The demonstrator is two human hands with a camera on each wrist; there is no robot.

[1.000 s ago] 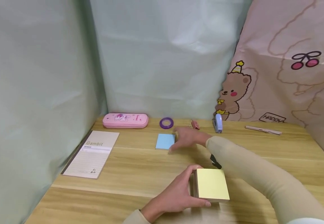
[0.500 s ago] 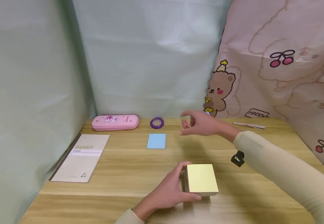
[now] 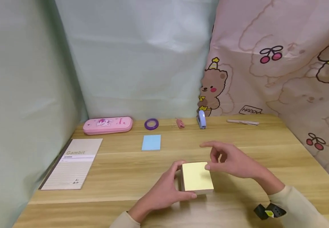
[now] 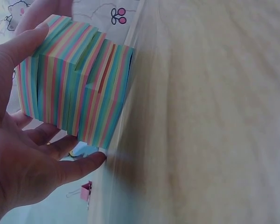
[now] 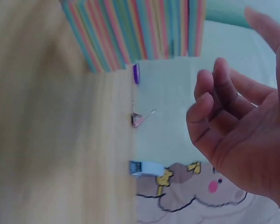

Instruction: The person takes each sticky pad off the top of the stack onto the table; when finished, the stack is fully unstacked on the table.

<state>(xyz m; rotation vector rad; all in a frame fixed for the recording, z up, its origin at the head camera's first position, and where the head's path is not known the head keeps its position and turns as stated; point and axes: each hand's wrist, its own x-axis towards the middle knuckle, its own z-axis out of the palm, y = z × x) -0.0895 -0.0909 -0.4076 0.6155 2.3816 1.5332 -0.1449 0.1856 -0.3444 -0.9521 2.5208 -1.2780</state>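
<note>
My left hand point(image 3: 165, 186) holds a thick block of sticky notes point(image 3: 197, 177), thumb on the near side and fingers on the far side. Its top sheet is yellow. The left wrist view shows striped, uneven sides on the block point(image 4: 77, 77) in pink, yellow, green and blue. At its far right corner is my right hand point(image 3: 234, 160), index finger stretched out and the other fingers loosely bent; nothing is in it. The thumb overlaps the block's corner; whether it touches, I cannot tell. A light blue square of sticky notes point(image 3: 151, 142) lies flat beyond the hands.
Along the back of the wooden table point(image 3: 119, 180) lie a pink pencil case point(image 3: 108, 125), purple tape roll point(image 3: 151, 124), pink binder clip point(image 3: 180, 123), blue stapler point(image 3: 201, 119) and pen point(image 3: 242, 122). A notebook point(image 3: 71, 164) is at the left. Draped sheets point(image 3: 141, 63) stand behind.
My right hand has left the blue square, lifted away to the right, and come back toward the block. The left hand keeps its hold. The head view has turned right.
</note>
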